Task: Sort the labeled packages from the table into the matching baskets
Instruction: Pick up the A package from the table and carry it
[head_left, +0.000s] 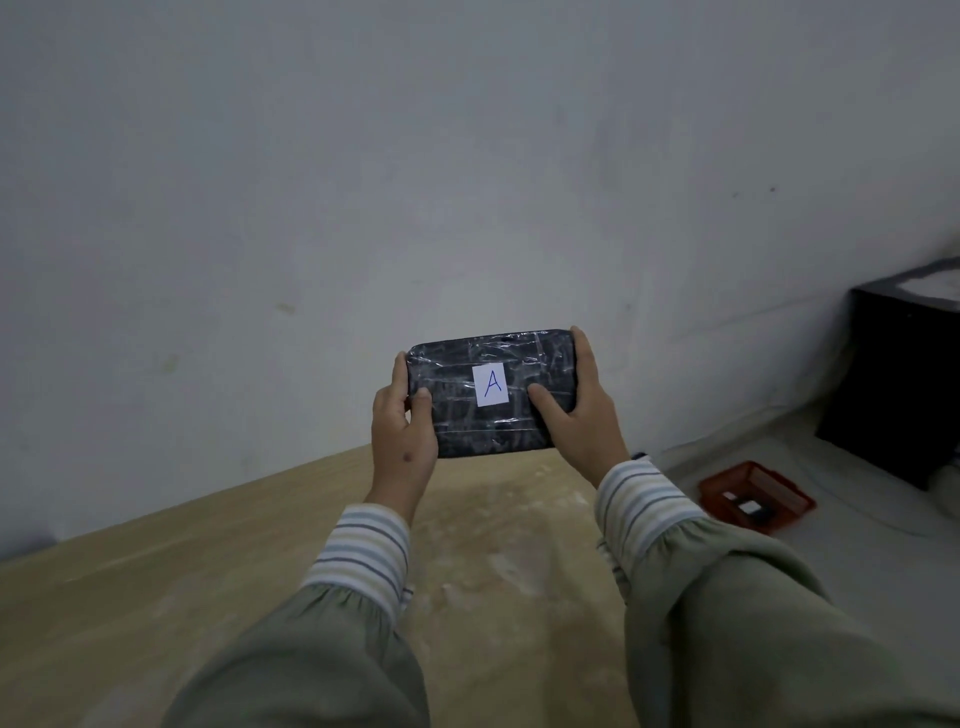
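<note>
A flat black package (457, 415) wrapped in shiny tape is held up in front of the wall, above the far edge of the wooden table (156, 587). A white label with a blue letter A sits on its face. My left hand (402, 441) grips its left end, thumb on the front. My right hand (576, 415) grips its right end, thumb next to the label. An orange basket (756, 499) lies on the floor at the lower right, with small items inside that I cannot read.
A black box (898, 384) stands on the floor at the right, against the pale wall (363, 182). The table top shows pale worn patches near its middle. Grey floor lies to the right of the table.
</note>
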